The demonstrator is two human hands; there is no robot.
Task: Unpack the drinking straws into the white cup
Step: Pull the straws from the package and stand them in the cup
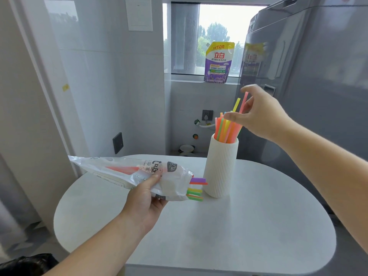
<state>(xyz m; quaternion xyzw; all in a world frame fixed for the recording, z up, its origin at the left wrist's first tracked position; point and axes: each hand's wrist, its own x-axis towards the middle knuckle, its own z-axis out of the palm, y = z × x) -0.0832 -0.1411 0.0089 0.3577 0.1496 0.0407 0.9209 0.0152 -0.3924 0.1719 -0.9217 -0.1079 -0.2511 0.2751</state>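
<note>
A tall ribbed white cup [220, 170] stands on the white table [219, 236] with several coloured straws [226, 130] upright in it. My right hand [260, 114] hovers just above the cup's mouth. A yellow and a pink straw [240, 103] stick up higher than the rest between its thumb and fingers. My left hand [143, 198] grips a clear printed plastic straw bag [139, 172] held level over the table. Purple, red, green and orange straw ends [196, 189] poke out of the bag's open end, close to the cup's base.
A grey fridge [308, 76] rises right behind the cup and my right hand. A detergent pouch [218, 62] stands on the window sill beyond. White tiled wall closes the left side, and the table's rounded front edge is near me.
</note>
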